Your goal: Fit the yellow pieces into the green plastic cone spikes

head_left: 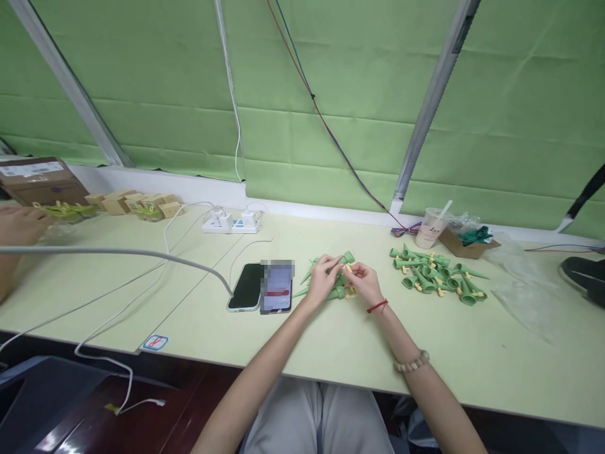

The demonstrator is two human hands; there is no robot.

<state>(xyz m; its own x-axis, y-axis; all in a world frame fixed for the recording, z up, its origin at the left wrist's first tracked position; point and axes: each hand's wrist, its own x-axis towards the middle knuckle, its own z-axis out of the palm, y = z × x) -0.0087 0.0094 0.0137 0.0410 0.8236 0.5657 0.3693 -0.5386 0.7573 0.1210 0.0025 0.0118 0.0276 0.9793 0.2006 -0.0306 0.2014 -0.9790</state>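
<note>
My left hand [325, 277] is closed on a green cone-shaped plastic piece [348, 257], whose wide end sticks out past the fingertips. Close beside it on the right, my right hand [363, 282] pinches a small yellow piece [350, 268] at the green one. The fingertips of both hands nearly meet, and they partly hide the pieces. Under and around the hands lie several more green cones [336, 293] with yellow bits. To the right is a larger heap of green cones with small yellow parts [428, 272].
Two phones [246, 287] [276, 296] lie left of my hands. Behind the heap stand a drink cup [430, 228] and a small cardboard box [466, 246]. A plastic bag [522, 296] lies at right. Cables and a power strip [231, 222] cross the left, where another person's hand [21, 224] shows.
</note>
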